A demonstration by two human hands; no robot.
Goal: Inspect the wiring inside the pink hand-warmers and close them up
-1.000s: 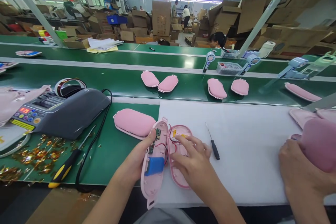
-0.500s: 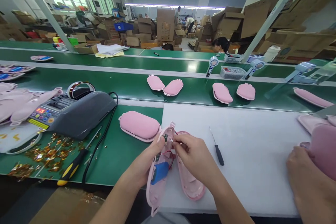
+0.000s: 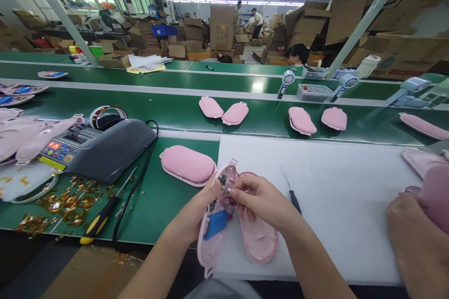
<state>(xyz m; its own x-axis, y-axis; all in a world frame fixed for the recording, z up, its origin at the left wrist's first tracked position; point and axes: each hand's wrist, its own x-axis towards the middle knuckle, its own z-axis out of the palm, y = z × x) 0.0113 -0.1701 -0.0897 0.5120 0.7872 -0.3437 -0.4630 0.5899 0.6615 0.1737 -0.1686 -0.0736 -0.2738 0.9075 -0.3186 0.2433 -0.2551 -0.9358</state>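
Note:
My left hand point(image 3: 192, 210) is closed around a pink plastic shell half point(image 3: 206, 258), tilted up on its edge, thumb near a small green circuit board point(image 3: 222, 181). Inside that shell sits a blue battery pack point(image 3: 215, 224) with thin red and black wires. Close to the board, my right hand point(image 3: 263, 198) pinches a small white connector point(image 3: 229, 190). Beneath my right hand a second pink shell half point(image 3: 261, 243) lies open on the white sheet. A closed pink case point(image 3: 188, 164) rests just left of the held shell.
Beside my right forearm lies a small black screwdriver point(image 3: 295, 202). On the left are a yellow-black screwdriver point(image 3: 100, 219), a grey tape dispenser point(image 3: 112, 149) and amber tape scraps point(image 3: 70, 198). Several pink cases point(image 3: 235, 113) sit along the green bench. A co-worker's hand point(image 3: 414, 229) holds a pink part.
My right hand has drawn slightly back from the circuit board, and the white connector shows between its fingertips. The view has shifted a little. My left hand keeps its hold on the shell.

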